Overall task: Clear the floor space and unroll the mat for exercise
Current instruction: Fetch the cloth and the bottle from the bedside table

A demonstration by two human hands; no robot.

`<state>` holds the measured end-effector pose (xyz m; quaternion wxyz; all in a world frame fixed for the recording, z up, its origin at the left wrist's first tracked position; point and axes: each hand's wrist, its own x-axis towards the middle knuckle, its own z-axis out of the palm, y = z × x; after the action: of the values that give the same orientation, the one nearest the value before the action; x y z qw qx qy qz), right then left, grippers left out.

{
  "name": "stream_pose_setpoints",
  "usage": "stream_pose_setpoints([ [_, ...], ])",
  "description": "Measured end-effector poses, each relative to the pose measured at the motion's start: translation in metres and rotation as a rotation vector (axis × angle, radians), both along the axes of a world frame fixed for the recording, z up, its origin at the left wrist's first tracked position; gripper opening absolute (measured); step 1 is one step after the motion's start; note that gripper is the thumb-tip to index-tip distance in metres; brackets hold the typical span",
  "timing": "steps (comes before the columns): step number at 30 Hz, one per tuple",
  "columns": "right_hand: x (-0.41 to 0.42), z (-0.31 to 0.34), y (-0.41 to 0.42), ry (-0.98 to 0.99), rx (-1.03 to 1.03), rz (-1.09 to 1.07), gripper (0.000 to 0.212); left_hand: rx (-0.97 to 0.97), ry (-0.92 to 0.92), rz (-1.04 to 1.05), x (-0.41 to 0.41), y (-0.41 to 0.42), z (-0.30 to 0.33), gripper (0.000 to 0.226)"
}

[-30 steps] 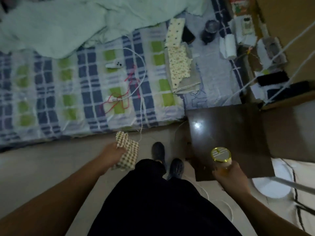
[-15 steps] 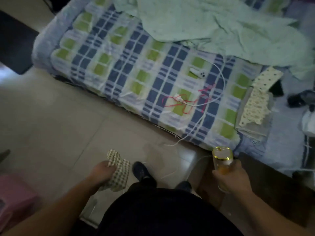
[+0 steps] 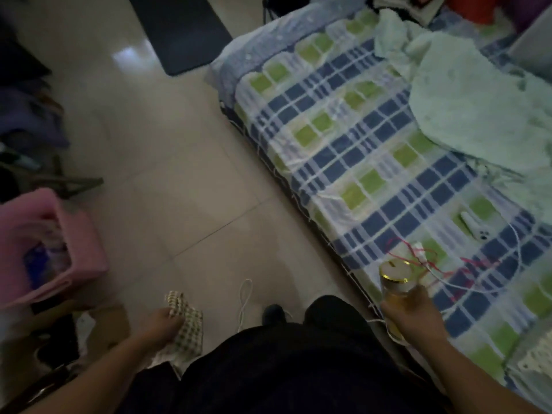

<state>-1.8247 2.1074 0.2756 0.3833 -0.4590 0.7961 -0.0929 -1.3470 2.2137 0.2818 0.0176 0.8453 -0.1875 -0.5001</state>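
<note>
My left hand (image 3: 162,324) is closed around a crumpled checked cloth (image 3: 186,327) low in the view, above the tiled floor (image 3: 167,186). In my right hand (image 3: 413,313) is a clear bottle (image 3: 395,289) with a gold lid and amber liquid, held upright beside the bed's edge. A dark mat (image 3: 179,31) lies flat on the floor at the far end, next to the foot of the bed. My dark trousers and one shoe (image 3: 273,313) fill the bottom middle.
A bed (image 3: 373,162) with a blue and green checked sheet runs along the right, with a pale green blanket (image 3: 466,106), white and red cables (image 3: 442,264) and a small white device (image 3: 475,227) on it. A pink basket (image 3: 50,243) and dark clutter stand at the left. A white cord (image 3: 243,300) lies on the floor.
The view has swung left, away from the dark table and toward the open floor and the dark mat. Both hands keep their hold on the cloth and the bottle.
</note>
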Motion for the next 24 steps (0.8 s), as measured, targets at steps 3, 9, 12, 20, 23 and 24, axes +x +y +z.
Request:
stream_pose_setpoints([
  [3, 0.031, -0.003, -0.045, -0.004, -0.006, 0.111, 0.051, 0.035, 0.026, 0.135, 0.023, -0.002, -0.010, 0.018],
  [9, 0.093, -0.018, -0.140, 0.030, 0.022, 0.354, 0.048, -0.051, 0.126, 0.397, 0.045, -0.065, -0.014, 0.027],
  [12, 0.127, -0.032, -0.198, 0.044, 0.076, 0.481, 0.049, -0.120, 0.120, 0.454, 0.058, -0.110, -0.010, 0.017],
  [20, 0.238, -0.032, -0.347, 0.095, 0.183, 0.732, 0.053, -0.133, 0.006, 0.509, 0.127, -0.192, 0.018, 0.028],
  [23, 0.296, -0.027, -0.397, 0.079, 0.190, 0.816, 0.048, -0.115, -0.001, 0.517, 0.156, -0.199, 0.022, 0.029],
  [24, 0.315, -0.025, -0.411, 0.074, 0.183, 0.826, 0.048, -0.109, -0.010, 0.523, 0.165, -0.199, 0.021, 0.028],
])
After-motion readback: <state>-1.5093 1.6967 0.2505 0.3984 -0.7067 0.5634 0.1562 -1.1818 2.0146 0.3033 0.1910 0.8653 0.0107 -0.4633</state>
